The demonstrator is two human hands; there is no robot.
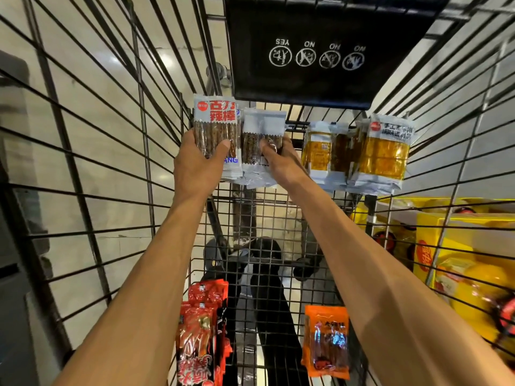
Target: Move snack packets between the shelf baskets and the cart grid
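While both arms reach deep into the wire cart (267,215), each hand holds a packet up at the far end. L hand (195,165) grips a grey-white spicy-stick pkt (216,126) w/ red characters facing the camera. The thumb lies across the front and the fingers are hidden behind. This pkt stands upright. Its right edge meets the pkt in the other hand; can't tell if they overlap.

R hand (281,160) pinches a second pkt (260,135) of the same kind, plain back side showing. Its thumb presses the front and its fingers curl round the right edge. Just below both grips, btwn the two wrists, a stack of like pkts (250,178) shows its bottom edges against the grid.

Above the R hand hangs a black flap (320,79) w/ white YES/NO icons. Right of the R hand, near but apart, a bunch of yellow pkts (384,154) w/ grey-white ends stands against the end wall.

Well below the L forearm, red pkts (199,335) lie on the cart floor. Under the R forearm lies an orange pkt (327,341). Outside the right wall, past the R arm, sit yellow boxes (459,263).
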